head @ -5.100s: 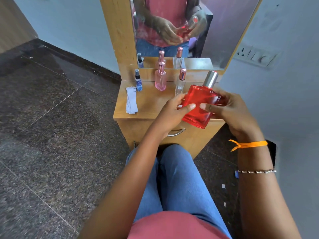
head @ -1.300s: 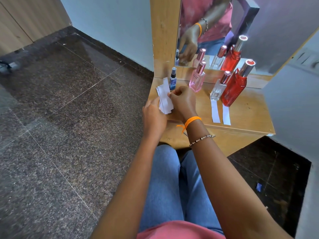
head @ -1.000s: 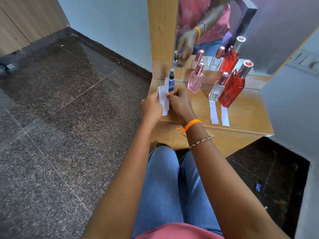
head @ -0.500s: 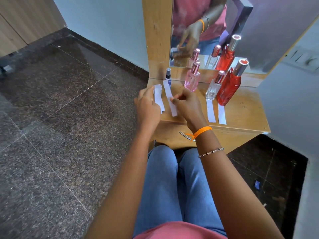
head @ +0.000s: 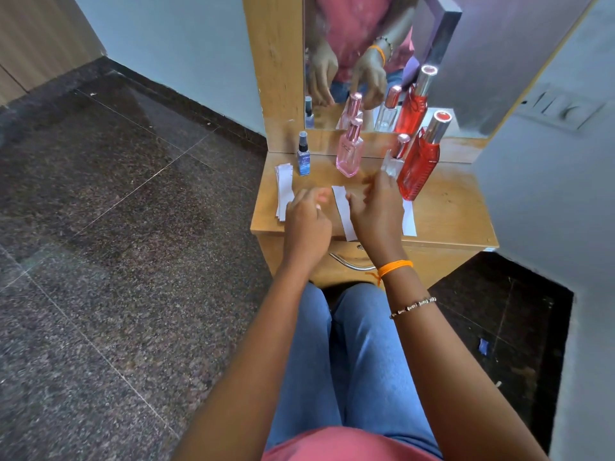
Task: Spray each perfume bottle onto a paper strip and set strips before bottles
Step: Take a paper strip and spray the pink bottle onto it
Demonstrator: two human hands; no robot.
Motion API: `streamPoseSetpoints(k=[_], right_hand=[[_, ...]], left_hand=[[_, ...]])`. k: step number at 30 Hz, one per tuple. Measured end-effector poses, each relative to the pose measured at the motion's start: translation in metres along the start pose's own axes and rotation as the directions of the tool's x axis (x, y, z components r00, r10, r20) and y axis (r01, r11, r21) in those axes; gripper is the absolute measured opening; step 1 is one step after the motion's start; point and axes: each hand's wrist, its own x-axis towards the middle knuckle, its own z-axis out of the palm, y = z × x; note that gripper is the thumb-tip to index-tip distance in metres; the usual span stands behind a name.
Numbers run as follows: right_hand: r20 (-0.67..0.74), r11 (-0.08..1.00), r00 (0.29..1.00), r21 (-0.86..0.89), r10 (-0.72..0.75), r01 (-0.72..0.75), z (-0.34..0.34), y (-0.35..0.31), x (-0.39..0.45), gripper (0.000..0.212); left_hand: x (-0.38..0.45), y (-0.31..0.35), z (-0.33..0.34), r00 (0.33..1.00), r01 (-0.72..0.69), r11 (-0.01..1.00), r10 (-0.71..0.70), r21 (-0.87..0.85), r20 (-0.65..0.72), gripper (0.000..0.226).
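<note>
Seated before a wooden counter [head: 442,214] with a mirror [head: 372,44] rising at its back, against a pale wall [head: 186,44] and above a dark speckled floor [head: 116,261]. Blue jeans [head: 349,354] below, knees under the counter edge. Tallest on the counter: a red bottle [head: 420,163] with a silver cap, upright at the right. Just left of it and touching or nearly so, a clear bottle [head: 394,161] with a rose cap, partly hidden by the right hand. Further left, a pink bottle [head: 349,153], upright, apart from the others. Furthest left, a small blue bottle [head: 303,158] with a black sprayer. Beside that, a stack of paper strips [head: 285,191] lying along the left edge. One strip [head: 342,211] flat on the counter in front of the pink bottle, between the two hands. Another strip [head: 408,219] in front of the red bottle. Left hand [head: 307,222] loosely curled, holding nothing, just left of the middle strip. Right hand [head: 377,211] relaxed, fingers apart and empty, over the counter in front of the clear bottle. An orange thread [head: 394,266] and a beaded bracelet [head: 412,307] on the right wrist.
</note>
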Motion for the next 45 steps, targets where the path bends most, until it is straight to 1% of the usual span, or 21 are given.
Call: streamPoseSetpoints(k=[2, 5, 8, 10, 13, 15, 17, 19, 21, 23, 25, 26, 27, 29, 31, 34, 37, 38, 40, 42, 45], right_hand=[[-0.032, 0.996, 0.996, 0.037, -0.083, 0.084, 0.002, -0.011, 0.011, 0.039], [-0.062, 0.989, 0.987, -0.035, -0.149, 0.147, 0.011, -0.023, 0.033, 0.052], [-0.121, 0.981, 0.981, -0.135, -0.154, 0.138, 0.023, -0.026, 0.053, 0.049], [-0.113, 0.983, 0.987, -0.155, -0.114, 0.096, 0.028, -0.027, 0.063, 0.041], [-0.1, 0.98, 0.987, -0.167, -0.124, 0.106, 0.028, -0.028, 0.067, 0.029], [-0.098, 0.984, 0.983, -0.102, -0.158, 0.148, 0.02, -0.029, 0.059, 0.028], [-0.061, 0.978, 0.977, 0.015, -0.206, 0.208, 0.006, -0.031, 0.047, 0.03], [0.068, 0.959, 0.97, 0.178, -0.234, 0.219, -0.011, -0.031, 0.037, 0.029], [0.242, 0.935, 0.939, 0.316, -0.243, 0.16, -0.028, -0.03, 0.029, 0.03], [0.356, 0.918, 0.91, 0.391, -0.213, 0.062, -0.039, -0.03, 0.022, 0.031], [0.384, 0.871, 0.915, 0.484, -0.123, -0.086, -0.043, -0.035, 0.016, 0.033], [0.359, 0.845, 0.93, 0.519, -0.074, -0.132, -0.043, -0.038, 0.014, 0.033], [0.305, 0.838, 0.952, 0.527, -0.031, -0.141, -0.041, -0.041, 0.013, 0.033], [0.164, 0.886, 0.986, 0.454, 0.014, -0.088, -0.038, -0.045, 0.014, 0.029], [0.109, 0.933, 0.994, 0.357, 0.011, -0.049, -0.037, -0.045, 0.017, 0.017], [0.203, 0.918, 0.978, 0.395, -0.041, -0.044, -0.043, -0.043, 0.025, 0.01], [0.281, 0.873, 0.954, 0.485, -0.106, -0.046, -0.053, -0.041, 0.039, 0.022], [0.276, 0.882, 0.955, 0.47, -0.109, -0.035, -0.053, -0.04, 0.045, 0.026], [0.227, 0.937, 0.965, 0.346, -0.127, 0.042, -0.045, -0.036, 0.059, 0.031], [0.203, 0.98, 0.964, 0.142, -0.169, 0.142, -0.03, -0.033, 0.07, 0.03], [0.19, 0.966, 0.958, -0.109, -0.213, 0.236, 0.0, -0.028, 0.077, 0.024]], left_hand=[[0.004, 0.002, -0.001, 1.0, 0.002, 1.0, -0.002, -0.021, -0.004, 0.043], [0.008, 0.007, -0.003, 1.0, -0.003, 0.998, 0.002, -0.056, -0.017, 0.042], [0.011, 0.01, -0.004, 1.0, -0.002, 0.997, 0.001, -0.074, -0.017, 0.041], [0.012, 0.01, -0.004, 1.0, 0.004, 0.997, -0.006, -0.074, -0.022, 0.04], [0.009, 0.009, -0.006, 0.999, 0.002, 0.995, -0.005, -0.099, -0.034, 0.04], [0.008, 0.01, -0.01, 0.998, -0.014, 0.991, 0.006, -0.134, -0.059, 0.043], [0.008, 0.013, -0.015, 0.997, -0.041, 0.981, 0.029, -0.19, -0.066, 0.046], [0.007, 0.018, -0.02, 0.997, -0.074, 0.964, 0.08, -0.255, 0.013, 0.05], [0.006, 0.021, -0.025, 0.984, -0.086, 0.949, 0.127, -0.302, 0.122, 0.054], [0.003, 0.024, -0.028, 0.98, -0.076, 0.947, 0.129, -0.311, 0.154, 0.05], [-0.002, 0.026, -0.027, 0.988, -0.067, 0.952, 0.104, -0.3, 0.112, 0.047], [-0.004, 0.027, -0.026, 0.992, -0.057, 0.95, 0.089, -0.308, 0.091, 0.046], [-0.006, 0.028, -0.025, 0.994, -0.049, 0.946, 0.077, -0.32, 0.076, 0.046], [-0.009, 0.028, -0.024, 0.997, -0.039, 0.947, 0.06, -0.32, 0.057, 0.043], [-0.011, 0.027, -0.025, 0.996, -0.041, 0.948, 0.062, -0.315, 0.059, 0.042], [-0.009, 0.021, -0.029, 0.993, -0.006, 0.946, 0.044, -0.324, 0.107, 0.043], [-0.008, 0.012, -0.031, 0.983, 0.068, 0.917, 0.007, -0.394, 0.185, 0.042], [-0.008, 0.01, -0.031, 0.982, 0.087, 0.905, -0.008, -0.417, 0.188, 0.04], [-0.009, 0.007, -0.032, 0.985, 0.11, 0.883, -0.035, -0.456, 0.169, 0.034], [-0.009, 0.007, -0.033, 0.987, 0.127, 0.866, -0.064, -0.483, 0.145, 0.033], [-0.008, 0.005, -0.034, 0.989, 0.14, 0.853, -0.091, -0.503, 0.12, 0.032]])
